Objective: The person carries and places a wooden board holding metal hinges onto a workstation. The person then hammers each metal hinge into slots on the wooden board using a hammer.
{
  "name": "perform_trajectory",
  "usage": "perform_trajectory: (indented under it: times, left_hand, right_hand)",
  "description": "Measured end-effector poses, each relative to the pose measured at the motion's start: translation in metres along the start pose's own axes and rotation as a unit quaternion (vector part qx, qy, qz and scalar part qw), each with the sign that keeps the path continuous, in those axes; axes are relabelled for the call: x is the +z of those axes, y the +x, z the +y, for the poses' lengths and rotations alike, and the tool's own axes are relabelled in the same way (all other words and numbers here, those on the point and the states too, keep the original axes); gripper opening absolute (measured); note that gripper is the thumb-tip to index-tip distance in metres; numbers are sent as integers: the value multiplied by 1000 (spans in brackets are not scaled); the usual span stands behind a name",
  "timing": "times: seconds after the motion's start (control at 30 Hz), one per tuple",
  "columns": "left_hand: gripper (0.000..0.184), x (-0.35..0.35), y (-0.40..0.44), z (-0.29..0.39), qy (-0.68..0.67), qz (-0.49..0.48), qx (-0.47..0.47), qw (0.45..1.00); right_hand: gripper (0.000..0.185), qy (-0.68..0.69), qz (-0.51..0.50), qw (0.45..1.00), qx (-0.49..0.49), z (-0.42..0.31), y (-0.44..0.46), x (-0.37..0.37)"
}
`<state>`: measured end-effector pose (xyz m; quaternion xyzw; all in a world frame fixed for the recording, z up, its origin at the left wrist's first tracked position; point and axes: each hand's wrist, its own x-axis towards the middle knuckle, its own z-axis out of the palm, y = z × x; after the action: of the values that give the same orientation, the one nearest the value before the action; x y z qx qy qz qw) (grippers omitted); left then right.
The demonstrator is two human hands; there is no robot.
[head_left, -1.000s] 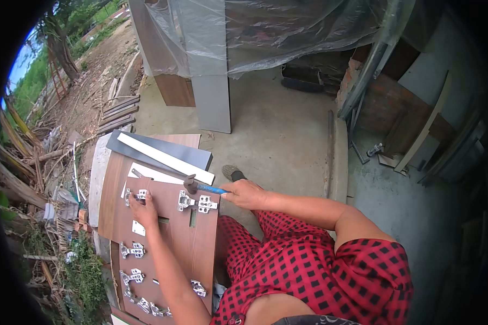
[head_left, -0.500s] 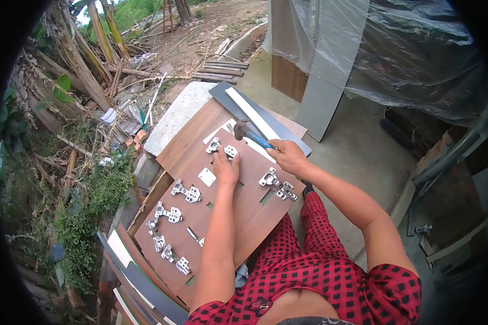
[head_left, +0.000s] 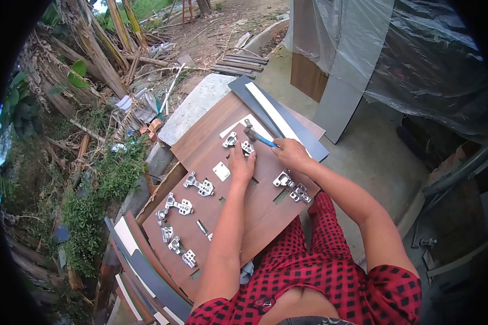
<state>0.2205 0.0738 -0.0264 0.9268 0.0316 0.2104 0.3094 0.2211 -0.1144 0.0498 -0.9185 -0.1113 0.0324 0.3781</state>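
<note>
Inscriptions: none could be read. Blue-handled claw hammer with metal head (head_left: 261, 138): any lettering was too small to decipher. Silver metal cabinet hinges (head_left: 205, 187): any stamped marks were likewise too small.

Here the hammer (head_left: 264, 138) is slanting across the far part of the brown, wood-grained surface (head_left: 271, 216), its blue handle sitting in the right hand (head_left: 290, 155) and its dark, worn-looking head pointing to the far left. That head is hanging right by a silvery metal hinge (head_left: 247, 146), and whether the two are touching, this angle isn't telling! The hinge is lying spread out on the surface, its cup end sitting to the left and its plate, dotted with holes, resting to the right. The left hand (head_left: 242, 166) is reaching in from the near side, its fingers touching the hinge and partly covering its middle.
</note>
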Motion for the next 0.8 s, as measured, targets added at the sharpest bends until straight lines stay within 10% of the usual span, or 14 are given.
perform_trajectory:
  times: [0.17,0.37,0.5,0.67,0.8]
  left_hand:
    - [58,-46,-25,22,-267,-16,-54,962]
    - [19,-191,-107,130,-476,-46,183,859]
    - [7,-232,-143,180,-644,14,329,690]
    - [10,-251,-147,196,-664,-87,386,634]
    - [1,-247,-139,213,-712,-237,397,529]
  right_hand:
    - [25,-35,20,999,-10,8,1,6]
    - [23,-105,7,994,0,14,3,10]
    - [20,-152,105,978,-97,1,-20,6]
    - [15,187,1,941,-282,-65,-119,-77]
    - [14,355,-147,811,-441,-84,-190,-137]
